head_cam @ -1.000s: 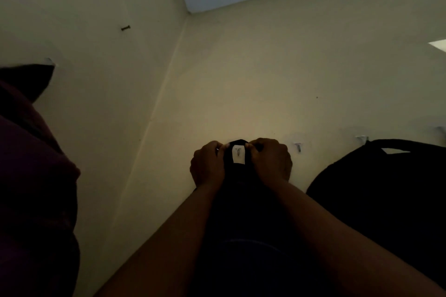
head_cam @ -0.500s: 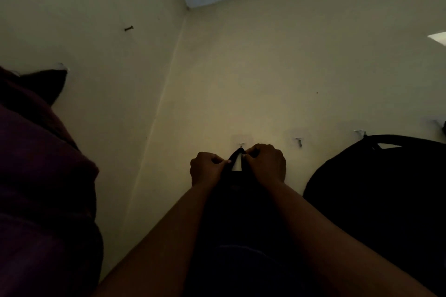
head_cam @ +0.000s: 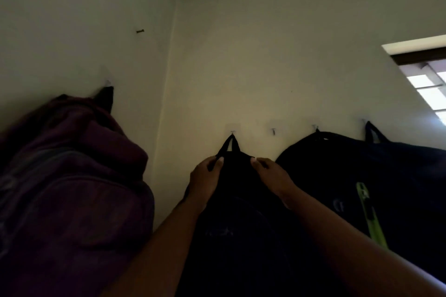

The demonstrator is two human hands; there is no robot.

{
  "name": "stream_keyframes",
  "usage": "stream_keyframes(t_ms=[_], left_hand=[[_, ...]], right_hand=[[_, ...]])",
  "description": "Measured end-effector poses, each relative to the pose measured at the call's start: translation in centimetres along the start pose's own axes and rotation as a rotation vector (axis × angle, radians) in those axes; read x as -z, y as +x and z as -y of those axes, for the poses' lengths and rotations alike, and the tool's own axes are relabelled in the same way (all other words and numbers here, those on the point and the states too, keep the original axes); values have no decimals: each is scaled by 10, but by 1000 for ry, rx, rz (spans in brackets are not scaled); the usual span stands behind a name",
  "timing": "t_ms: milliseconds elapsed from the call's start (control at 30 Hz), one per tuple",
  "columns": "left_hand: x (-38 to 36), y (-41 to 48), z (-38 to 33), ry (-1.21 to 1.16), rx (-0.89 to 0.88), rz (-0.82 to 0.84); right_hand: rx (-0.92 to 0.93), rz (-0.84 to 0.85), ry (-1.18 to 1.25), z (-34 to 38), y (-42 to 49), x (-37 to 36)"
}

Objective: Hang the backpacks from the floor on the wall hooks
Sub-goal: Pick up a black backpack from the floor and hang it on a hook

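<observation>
A black backpack (head_cam: 241, 212) hangs in front of me, its top loop (head_cam: 230, 143) caught over a small wall hook (head_cam: 232, 131). My left hand (head_cam: 205, 176) pinches the left shoulder of the bag just below the loop. On the other side of the loop my right hand (head_cam: 270, 173) grips the top edge of the bag. A maroon backpack (head_cam: 72, 188) hangs from a hook (head_cam: 108, 82) on the left wall. A dark backpack with a green stripe (head_cam: 376, 188) hangs to the right.
One bare hook (head_cam: 273, 130) sits between the black bag and the right bag, whose loops are on two more hooks (head_cam: 314, 127). A nail (head_cam: 140, 31) sticks out high on the left wall. A window (head_cam: 427, 82) is at the right edge.
The loop has gone over the hook and now stands taut. Both hands slid down from the loop to the bag's top, and the view tilted down and right.
</observation>
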State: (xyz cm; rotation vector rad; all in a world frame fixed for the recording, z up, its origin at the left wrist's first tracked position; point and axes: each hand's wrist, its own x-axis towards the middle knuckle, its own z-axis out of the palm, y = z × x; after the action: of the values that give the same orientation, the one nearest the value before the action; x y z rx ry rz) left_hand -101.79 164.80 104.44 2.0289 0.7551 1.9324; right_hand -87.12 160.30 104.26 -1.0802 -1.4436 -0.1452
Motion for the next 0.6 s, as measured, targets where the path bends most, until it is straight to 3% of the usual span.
stream_keyframes(t_ms=[300, 600], left_hand=[[14, -124, -47, -315, 255, 18], [30, -282, -112, -264, 414, 29]], right_hand=[[-254, 16, 210, 27, -122, 47], [-443, 94, 399, 62, -276, 112]])
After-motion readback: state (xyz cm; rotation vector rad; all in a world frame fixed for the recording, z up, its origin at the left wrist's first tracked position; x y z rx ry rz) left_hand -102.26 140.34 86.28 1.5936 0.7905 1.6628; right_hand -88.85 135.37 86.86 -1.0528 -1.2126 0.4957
